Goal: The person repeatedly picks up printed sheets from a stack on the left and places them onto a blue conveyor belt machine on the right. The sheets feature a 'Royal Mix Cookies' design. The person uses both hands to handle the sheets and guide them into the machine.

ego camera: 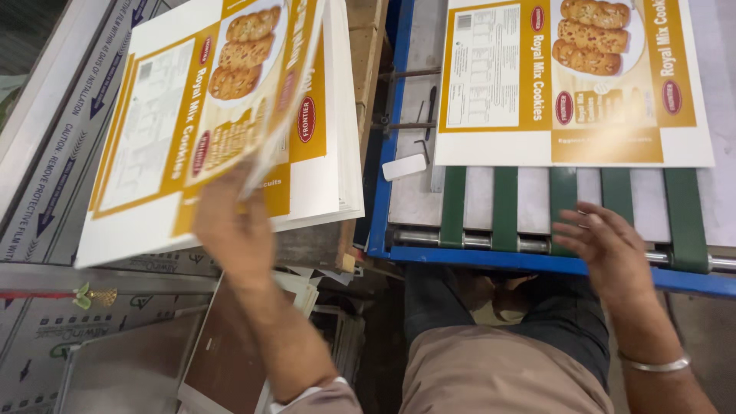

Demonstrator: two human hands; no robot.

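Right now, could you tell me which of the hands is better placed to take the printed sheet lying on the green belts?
Probably the right hand: it rests open on the green belts, just below the printed sheet. The left hand is busy lifting a sheet from the stack.

Lighting: bright, even, from overhead; soft shadow beneath the blue frame (475,259). Left hand (234,230) motion-blurred; lifted printed sheet (230,84) smeared. Right side sharp.

Blue-framed machine bed (399,138), green belts (506,207), film-covered metal panel (46,153) left
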